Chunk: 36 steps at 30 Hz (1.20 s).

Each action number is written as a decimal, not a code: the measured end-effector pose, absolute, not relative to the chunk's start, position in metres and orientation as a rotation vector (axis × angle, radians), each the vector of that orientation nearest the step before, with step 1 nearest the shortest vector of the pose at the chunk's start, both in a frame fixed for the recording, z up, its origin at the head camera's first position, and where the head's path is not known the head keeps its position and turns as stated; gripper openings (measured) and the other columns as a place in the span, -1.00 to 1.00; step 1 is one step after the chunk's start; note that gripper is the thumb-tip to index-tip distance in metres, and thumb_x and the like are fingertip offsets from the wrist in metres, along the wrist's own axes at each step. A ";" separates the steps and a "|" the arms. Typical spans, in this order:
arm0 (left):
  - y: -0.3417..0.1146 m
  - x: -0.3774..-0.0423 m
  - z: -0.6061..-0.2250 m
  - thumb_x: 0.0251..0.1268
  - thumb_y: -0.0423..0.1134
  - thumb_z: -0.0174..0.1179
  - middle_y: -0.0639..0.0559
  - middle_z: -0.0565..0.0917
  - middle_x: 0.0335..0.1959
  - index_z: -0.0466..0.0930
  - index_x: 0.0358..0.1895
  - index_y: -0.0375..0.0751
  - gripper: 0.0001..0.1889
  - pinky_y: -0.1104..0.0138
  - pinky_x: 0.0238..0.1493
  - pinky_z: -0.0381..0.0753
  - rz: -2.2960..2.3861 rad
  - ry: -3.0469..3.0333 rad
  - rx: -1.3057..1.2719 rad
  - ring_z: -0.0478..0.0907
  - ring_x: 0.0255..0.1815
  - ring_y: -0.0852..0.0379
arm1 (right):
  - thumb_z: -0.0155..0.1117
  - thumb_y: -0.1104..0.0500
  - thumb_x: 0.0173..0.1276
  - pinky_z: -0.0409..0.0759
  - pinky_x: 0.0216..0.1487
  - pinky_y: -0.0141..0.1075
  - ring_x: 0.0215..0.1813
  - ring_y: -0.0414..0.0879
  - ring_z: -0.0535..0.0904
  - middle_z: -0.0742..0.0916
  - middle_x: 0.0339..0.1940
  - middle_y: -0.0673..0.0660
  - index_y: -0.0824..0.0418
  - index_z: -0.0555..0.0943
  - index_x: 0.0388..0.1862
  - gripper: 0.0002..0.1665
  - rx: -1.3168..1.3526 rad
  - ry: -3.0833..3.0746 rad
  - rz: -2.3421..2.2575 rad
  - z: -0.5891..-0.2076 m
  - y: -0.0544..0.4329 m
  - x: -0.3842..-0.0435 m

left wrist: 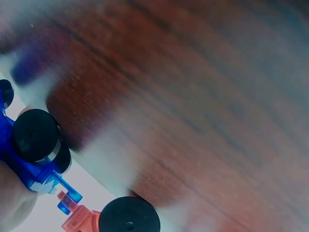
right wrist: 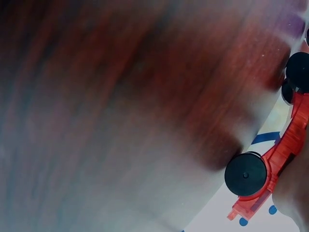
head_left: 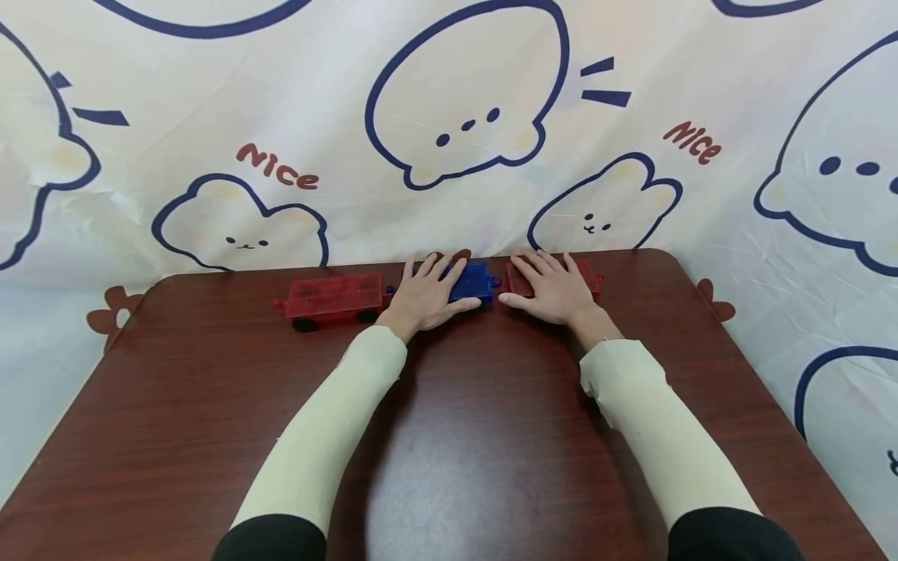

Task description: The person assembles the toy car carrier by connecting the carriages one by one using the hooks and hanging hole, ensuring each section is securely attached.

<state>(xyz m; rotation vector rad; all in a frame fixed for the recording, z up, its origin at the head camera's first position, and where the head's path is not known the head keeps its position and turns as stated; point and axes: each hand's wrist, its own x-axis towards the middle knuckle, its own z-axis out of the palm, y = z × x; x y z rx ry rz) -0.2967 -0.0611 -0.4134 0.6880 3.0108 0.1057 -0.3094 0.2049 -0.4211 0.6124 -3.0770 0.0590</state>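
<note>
A row of toy train wagons with black wheels stands near the far edge of the table. My left hand (head_left: 424,300) lies with fingers spread over the see-through blue wagon (head_left: 474,282), covering its left part. On the right, my right hand (head_left: 554,290) spreads its straight fingers across a see-through red wagon (head_left: 515,282), which partly shows between thumb and forefinger. A longer red wagon (head_left: 337,296) stands left of my left hand. In the left wrist view, a blue coupling (left wrist: 71,189) meets a red coupling (left wrist: 67,200). Red wagon body (right wrist: 289,137) and wheels show beside my hand in the right wrist view.
The brown wooden table (head_left: 449,467) has rounded far corners. Right behind the wagons hangs a white cloth (head_left: 477,218) printed with cartoon outlines, and it continues along both sides of the table.
</note>
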 end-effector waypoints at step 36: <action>-0.060 -0.296 -0.410 0.30 0.63 -0.33 -0.06 -0.05 0.67 -0.15 0.68 0.13 0.01 -0.18 0.55 -0.31 0.039 2.990 0.659 -0.23 0.66 -0.14 | -0.26 -0.68 0.30 -0.23 0.52 0.32 0.67 0.16 -0.12 0.15 0.67 0.18 0.02 0.08 0.68 0.19 0.669 -3.091 0.065 -0.415 0.202 -0.308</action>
